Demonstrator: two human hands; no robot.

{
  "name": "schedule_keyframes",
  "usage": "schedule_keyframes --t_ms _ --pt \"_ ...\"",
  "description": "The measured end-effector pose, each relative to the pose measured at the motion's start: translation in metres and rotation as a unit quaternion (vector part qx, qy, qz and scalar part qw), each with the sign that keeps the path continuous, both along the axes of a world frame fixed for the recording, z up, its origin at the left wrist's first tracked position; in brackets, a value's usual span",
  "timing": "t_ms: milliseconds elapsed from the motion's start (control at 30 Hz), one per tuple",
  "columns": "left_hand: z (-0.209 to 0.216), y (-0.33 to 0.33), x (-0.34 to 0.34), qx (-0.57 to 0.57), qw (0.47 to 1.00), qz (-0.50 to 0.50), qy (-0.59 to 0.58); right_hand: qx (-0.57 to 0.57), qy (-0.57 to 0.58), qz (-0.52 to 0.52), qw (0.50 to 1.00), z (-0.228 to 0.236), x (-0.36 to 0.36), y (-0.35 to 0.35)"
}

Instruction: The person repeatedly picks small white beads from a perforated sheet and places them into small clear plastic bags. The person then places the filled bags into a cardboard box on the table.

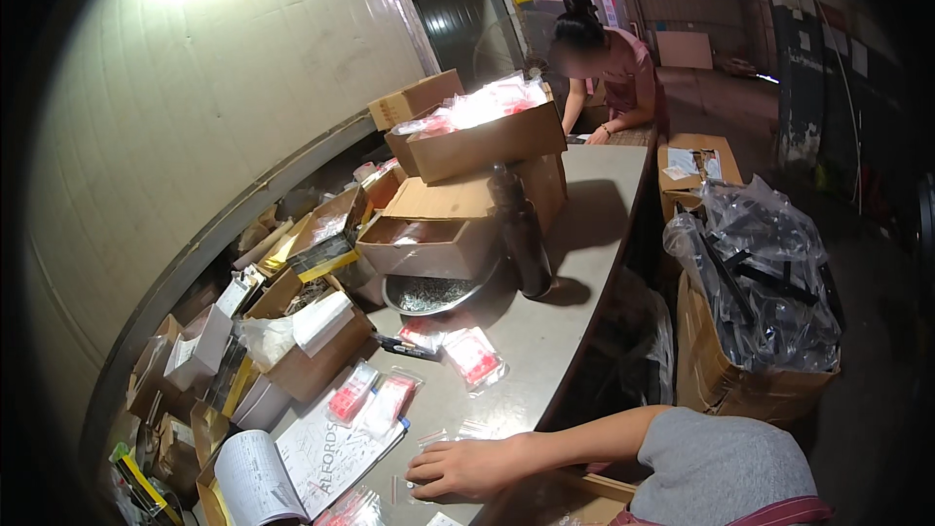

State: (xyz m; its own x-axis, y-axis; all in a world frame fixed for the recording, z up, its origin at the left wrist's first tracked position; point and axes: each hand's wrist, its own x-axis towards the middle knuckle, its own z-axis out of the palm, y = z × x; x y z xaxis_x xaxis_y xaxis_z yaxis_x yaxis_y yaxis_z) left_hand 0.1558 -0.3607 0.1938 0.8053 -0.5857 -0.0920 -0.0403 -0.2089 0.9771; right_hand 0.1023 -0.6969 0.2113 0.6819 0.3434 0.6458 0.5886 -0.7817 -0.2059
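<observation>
From the lower right, my right hand (463, 469) reaches across the grey table, palm down. Its fingers lie slightly bent and apart on the tabletop, holding nothing that I can make out. Beside its knuckles is a small clear plastic bag (434, 438). Just to the left are a clipboard with a printed sheet (326, 443) and a notepad with curled, written pages (255, 477). Clear bags with red-and-white contents (351, 392) lie on the sheet; another red-and-white packet (474, 358) lies farther up the table. My left hand is out of view.
A dark bottle (519, 234) stands by a metal bowl of small parts (433, 294) and stacked cardboard boxes (487, 143). Open boxes (302, 346) crowd the left side. Right of the table, a carton (721, 370) holds plastic-wrapped black parts. Another person (623, 78) bends over the far end.
</observation>
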Motion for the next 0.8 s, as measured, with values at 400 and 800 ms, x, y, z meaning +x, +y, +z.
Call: schedule_keyframes --t_ms 400,800 --pt "0.013 -0.009 -0.015 0.016 0.997 0.061 -0.037 -0.019 0.003 -0.001 1.0 -0.003 -0.001 -0.001" --pt "0.013 -0.013 -0.018 0.004 0.994 0.069 -0.088 -0.051 0.036 0.009 0.998 0.0 -0.003 -0.005"
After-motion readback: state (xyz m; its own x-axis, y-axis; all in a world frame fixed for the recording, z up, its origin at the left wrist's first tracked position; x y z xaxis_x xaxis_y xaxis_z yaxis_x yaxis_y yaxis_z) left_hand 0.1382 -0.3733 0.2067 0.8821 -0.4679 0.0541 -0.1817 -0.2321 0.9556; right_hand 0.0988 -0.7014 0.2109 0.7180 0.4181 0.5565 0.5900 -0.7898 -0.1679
